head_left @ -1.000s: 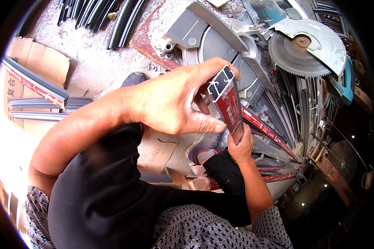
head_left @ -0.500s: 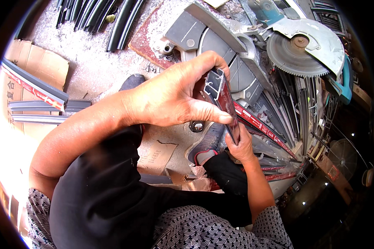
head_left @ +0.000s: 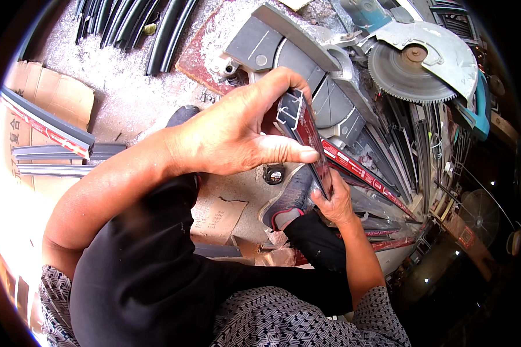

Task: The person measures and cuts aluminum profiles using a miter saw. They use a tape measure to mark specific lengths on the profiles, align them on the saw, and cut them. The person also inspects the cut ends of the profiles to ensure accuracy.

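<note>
Both my hands hold a short piece of dark window-frame profile (head_left: 314,134) with red film along its side. Its hollow cut end, with inner webs, points up and away from me. My left hand (head_left: 237,130) is round the upper part, thumb along the near side and the other fingers curled behind it. My right hand (head_left: 334,201) grips the lower end, lower and to the right. Beneath the profile, a black tape measure (head_left: 274,173) lies on the floor near my shoe (head_left: 295,191). What the curled fingers touch on the far side is hidden.
A mitre saw with a bare toothed blade (head_left: 408,69) and grey base (head_left: 255,43) stands ahead right. Long profiles (head_left: 370,179) fan out at right. Black strips (head_left: 171,34) lie far left, and more profiles rest on cardboard (head_left: 75,95). A marked cardboard scrap (head_left: 219,218) lies below.
The profile's cut end has shifted slightly left and tips a little more that way, with both hands still on it. More of the tape measure shows. The whole view has shifted slightly.
</note>
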{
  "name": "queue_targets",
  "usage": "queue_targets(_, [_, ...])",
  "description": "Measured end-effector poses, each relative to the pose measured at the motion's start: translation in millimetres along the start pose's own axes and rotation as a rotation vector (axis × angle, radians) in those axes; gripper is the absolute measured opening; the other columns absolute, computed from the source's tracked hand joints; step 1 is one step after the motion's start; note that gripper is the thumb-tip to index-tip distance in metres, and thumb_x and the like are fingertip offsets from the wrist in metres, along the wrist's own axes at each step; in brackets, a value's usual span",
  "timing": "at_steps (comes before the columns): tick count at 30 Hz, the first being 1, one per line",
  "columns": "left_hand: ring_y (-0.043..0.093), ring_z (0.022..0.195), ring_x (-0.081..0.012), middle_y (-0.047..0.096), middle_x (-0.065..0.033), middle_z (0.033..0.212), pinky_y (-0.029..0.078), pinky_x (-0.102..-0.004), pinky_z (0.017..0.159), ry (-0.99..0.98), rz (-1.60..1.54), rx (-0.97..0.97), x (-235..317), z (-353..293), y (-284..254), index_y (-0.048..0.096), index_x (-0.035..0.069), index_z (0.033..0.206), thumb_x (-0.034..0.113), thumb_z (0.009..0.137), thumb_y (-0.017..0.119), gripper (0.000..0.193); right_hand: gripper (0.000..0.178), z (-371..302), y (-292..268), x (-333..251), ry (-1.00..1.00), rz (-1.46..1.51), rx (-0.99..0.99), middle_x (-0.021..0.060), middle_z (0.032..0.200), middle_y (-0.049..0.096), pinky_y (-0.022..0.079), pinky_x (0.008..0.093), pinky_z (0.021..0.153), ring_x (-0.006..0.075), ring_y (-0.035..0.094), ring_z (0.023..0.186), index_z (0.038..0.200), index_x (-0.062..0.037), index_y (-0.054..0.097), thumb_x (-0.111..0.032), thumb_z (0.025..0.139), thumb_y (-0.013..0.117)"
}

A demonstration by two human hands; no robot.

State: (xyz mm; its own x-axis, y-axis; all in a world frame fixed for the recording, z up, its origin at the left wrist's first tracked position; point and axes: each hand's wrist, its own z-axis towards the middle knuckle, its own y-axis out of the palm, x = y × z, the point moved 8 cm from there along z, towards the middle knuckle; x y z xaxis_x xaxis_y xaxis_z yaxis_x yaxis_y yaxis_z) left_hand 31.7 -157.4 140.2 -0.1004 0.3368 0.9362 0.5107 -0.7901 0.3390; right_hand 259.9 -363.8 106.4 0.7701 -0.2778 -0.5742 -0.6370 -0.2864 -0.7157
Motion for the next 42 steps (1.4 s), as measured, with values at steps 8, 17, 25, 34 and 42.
queue_targets(8, [0.063,0.116,-0.0153,0.060,-0.0097,0.125,0.056,-0.0316,0.099,-0.003,0.030,-0.012,-1.4,0.1,5.5,0.044,0.003,0.134,0.011,0.089,0.085,0.061,0.089,17.7,-8.5,-40.8,-0.144,0.159,0.085,0.0243,0.124,0.064,0.051,0.0443,0.098,0.0366,0.066,0.112,0.141,0.0051,0.053,-0.070,0.095,0.062])
queue_targets(17, [0.059,0.122,-0.0170,0.058,-0.0085,0.127,0.052,-0.0335,0.103,0.036,0.104,-0.027,1.3,0.8,5.9,0.047,0.006,0.133,0.017,0.083,0.090,0.067,0.079,24.3,-14.1,-69.1,-0.247,0.191,0.198,0.0242,0.128,0.063,0.049,0.0424,0.102,0.0335,0.063,0.116,0.140,0.0083,0.055,-0.060,0.102,0.059])
queue_targets(25, [0.059,0.123,-0.0173,0.061,-0.0075,0.126,0.051,-0.0345,0.105,0.023,0.042,-0.020,-3.9,1.2,5.6,0.049,0.008,0.132,0.017,0.079,0.093,0.069,0.073,21.8,-17.8,-75.2,-0.263,0.192,0.230,0.0242,0.131,0.062,0.049,0.0422,0.103,0.0341,0.062,0.118,0.138,0.0094,0.057,-0.053,0.100,0.066])
queue_targets(34, [0.060,0.123,-0.0173,0.061,-0.0075,0.127,0.052,-0.0349,0.106,0.000,0.004,-0.020,-4.7,2.1,6.4,0.049,0.008,0.131,0.013,0.079,0.092,0.068,0.071,19.9,-19.3,-75.1,-0.247,0.199,0.266,0.0242,0.130,0.062,0.048,0.0432,0.105,0.0358,0.062,0.119,0.136,0.0097,0.058,-0.051,0.100,0.067])
queue_targets(42, [0.061,0.122,-0.0173,0.062,-0.0075,0.127,0.053,-0.0346,0.105,-0.039,-0.076,-0.026,-6.3,1.0,7.2,0.049,0.007,0.131,0.009,0.079,0.091,0.067,0.071,18.7,-19.1,-73.2,-0.222,0.211,0.266,0.0241,0.131,0.062,0.048,0.0434,0.106,0.0366,0.062,0.120,0.134,0.0094,0.059,-0.052,0.100,0.067])
